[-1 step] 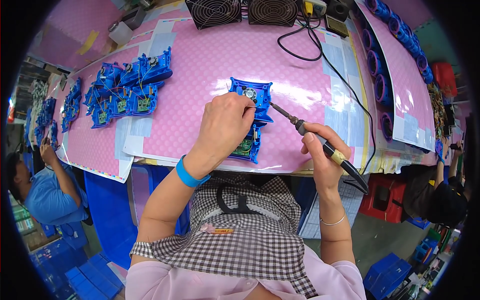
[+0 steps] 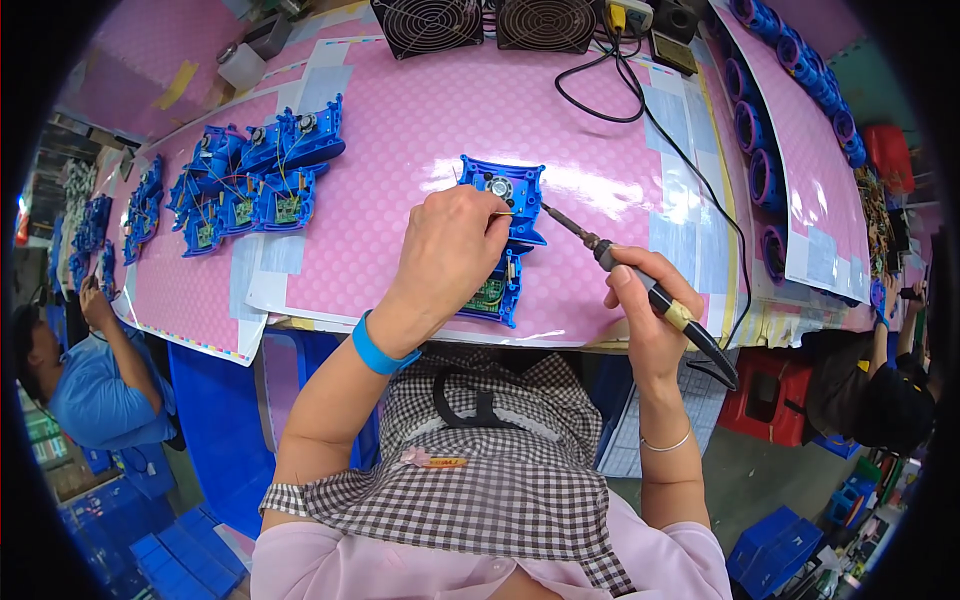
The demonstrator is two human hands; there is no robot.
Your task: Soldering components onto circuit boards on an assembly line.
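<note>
My left hand [image 2: 450,240] reaches over an opened blue plastic housing [image 2: 530,185], thumb and forefinger pinched on a thin wire [image 2: 507,212]. A round metal-centred speaker [image 2: 499,187] sits in the housing's far half. Its near half holds a green circuit board [image 2: 487,296], partly covered by my left hand. In my right hand [image 2: 648,310] is a soldering iron [image 2: 655,292], gripped like a pen. Its tip points left, at the housing's right edge; whether it touches cannot be told.
Several similar blue housings [image 2: 255,180] with boards and wires lie to the left. Two black fans [image 2: 545,22] stand at the back. The iron's black cord [image 2: 715,190] loops along the right. Blue rings [image 2: 748,125] line the right side; people work at both sides.
The soldering iron and my right hand have shifted very slightly to the right. My left hand and the housing stay where they were.
</note>
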